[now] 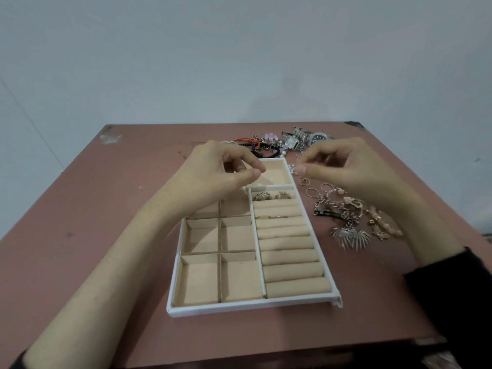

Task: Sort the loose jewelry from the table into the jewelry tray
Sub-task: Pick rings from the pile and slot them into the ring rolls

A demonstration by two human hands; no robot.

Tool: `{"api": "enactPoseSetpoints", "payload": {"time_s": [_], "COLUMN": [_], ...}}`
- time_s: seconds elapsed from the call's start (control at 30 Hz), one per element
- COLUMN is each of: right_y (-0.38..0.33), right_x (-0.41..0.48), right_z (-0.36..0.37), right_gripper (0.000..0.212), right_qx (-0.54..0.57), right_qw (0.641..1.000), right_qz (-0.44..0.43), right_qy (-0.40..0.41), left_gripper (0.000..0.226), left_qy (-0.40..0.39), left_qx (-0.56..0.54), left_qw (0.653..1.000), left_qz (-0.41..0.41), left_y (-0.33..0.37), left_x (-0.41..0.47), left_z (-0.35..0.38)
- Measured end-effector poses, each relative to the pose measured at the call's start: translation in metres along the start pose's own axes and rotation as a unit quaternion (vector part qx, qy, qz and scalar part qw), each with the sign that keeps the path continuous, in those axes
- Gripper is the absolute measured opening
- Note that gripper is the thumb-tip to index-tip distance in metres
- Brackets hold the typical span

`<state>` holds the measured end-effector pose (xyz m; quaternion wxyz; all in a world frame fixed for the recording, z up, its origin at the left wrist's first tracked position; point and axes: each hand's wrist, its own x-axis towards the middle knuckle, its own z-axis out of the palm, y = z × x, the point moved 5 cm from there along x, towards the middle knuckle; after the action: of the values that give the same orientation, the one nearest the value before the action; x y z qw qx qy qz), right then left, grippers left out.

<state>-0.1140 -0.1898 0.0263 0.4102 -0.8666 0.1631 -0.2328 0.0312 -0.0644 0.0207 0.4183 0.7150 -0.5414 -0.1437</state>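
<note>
Jewelry tray lies below left hand, fingers curled, can't tell if holding anything. Right hand pinches what seems a small beaded piece: light, slippery, fragile, so pinch by the beads. Loose chains tangle under right wrist; watches beyond fingertips.

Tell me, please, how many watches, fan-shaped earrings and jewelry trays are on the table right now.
Watches: 2 (dark round dial, pale square face)
Fan-shaped earrings: 2
Jewelry tray: 1
Total: 5
</note>
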Motion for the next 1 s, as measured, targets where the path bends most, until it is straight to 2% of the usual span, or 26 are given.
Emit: {"api": "enactPoseSetpoints", "payload": {"time_s": [0.07, 0.13, 0.23, 0.4, 0.5, 0.57, 0.83, 1.0], "right_y": [0.006, 0.016, 0.030, 0.037, 0.039, 0.037, 0.038, 0.039], "right_x": [0.002, 0.004, 0.004, 0.004, 0.004, 0.004, 0.004, 0.003], "right_z": [-0.015, -0.027, -0.033, -0.022, -0.015, -0.012, -0.007, -0.005], "right_gripper": [0.002, 0.005, 0.010, 0.014, 0.023, 0.024, 0.017, 0.017], "right_qx": [-0.010, -0.067, -0.157, -0.209, -0.333, -0.366, -0.268, -0.187], "right_qw": [0.999, 0.995, 0.984, 0.973, 0.936, 0.923, 0.952, 0.971], "right_qz": [0.022, 0.041, 0.069, 0.093, 0.112, 0.117, 0.139, 0.142], "right_qy": [0.043, 0.056, 0.038, -0.004, -0.029, -0.034, -0.058, -0.038], "left_gripper": [0.009, 0.009, 0.009, 0.009, 0.009, 0.009, 0.009, 0.009], "left_qy": [0.000, -0.001, 0.002, 0.008, 0.009, 0.008, 0.007, 0.005], "left_qx": [-0.001, 0.001, 0.011, 0.011, 0.013, 0.011, 0.011, 0.024], "left_qw": [1.000, 1.000, 1.000, 1.000, 1.000, 1.000, 1.000, 0.999], "left_qz": [0.004, 0.007, 0.009, 0.019, 0.022, 0.022, 0.026, 0.028], "left_y": [0.002, 0.003, 0.006, 0.012, 0.012, 0.012, 0.014, 0.018], "left_x": [-0.001, 0.000, 0.002, 0.002, 0.002, 0.002, 0.001, 0.006], "left_z": [0.002, 0.004, 0.008, 0.012, 0.012, 0.013, 0.012, 0.017]}}
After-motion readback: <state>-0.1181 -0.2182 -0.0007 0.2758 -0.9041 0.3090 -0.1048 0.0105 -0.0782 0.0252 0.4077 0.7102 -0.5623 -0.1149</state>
